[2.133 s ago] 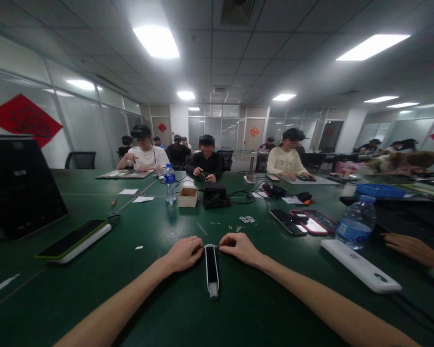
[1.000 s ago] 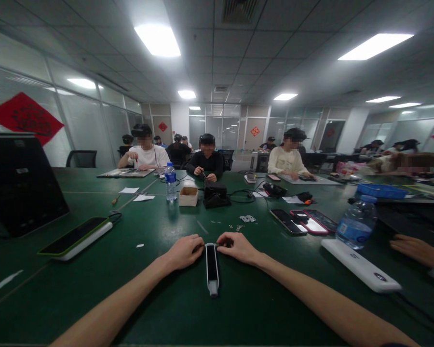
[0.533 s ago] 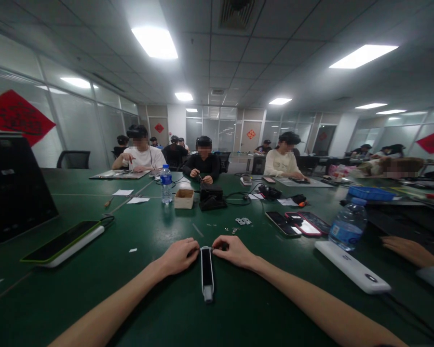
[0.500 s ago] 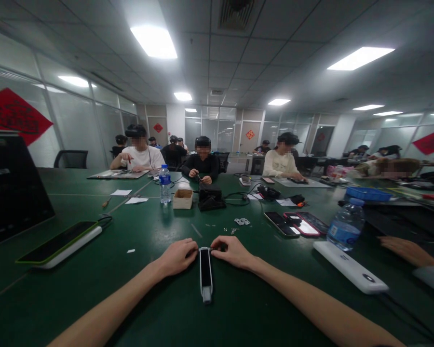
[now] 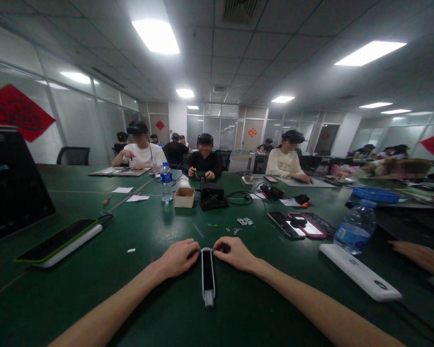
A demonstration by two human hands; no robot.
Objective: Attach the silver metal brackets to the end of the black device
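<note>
A slim white pen-shaped device (image 5: 208,277) with a long black screen lies lengthwise on the green table, its greyish narrow tip towards me. Its far end sits between my two hands. On the left side, my left hand (image 5: 183,256) is closed, fingers curled and fingertips against the device's edge. Opposite it, my right hand (image 5: 235,254) has thumb and index finger pinched at the other edge, leaving a loop between them. The fingertips partly hide where they meet the device. Beyond my hands lie small metal plates (image 5: 245,221) and several tiny metal parts (image 5: 235,231).
A phone on a white power bank (image 5: 72,241) lies left; another white power bank (image 5: 359,272), a water bottle (image 5: 353,229) and phones (image 5: 285,225) are right. Ahead stand a cardboard box (image 5: 184,198) and a bottle (image 5: 166,183). A neighbour's hand (image 5: 417,255) rests far right. People sit opposite.
The view has shifted slightly, so things on the table sit a little further right. My hands keep their places at the device's far end.
</note>
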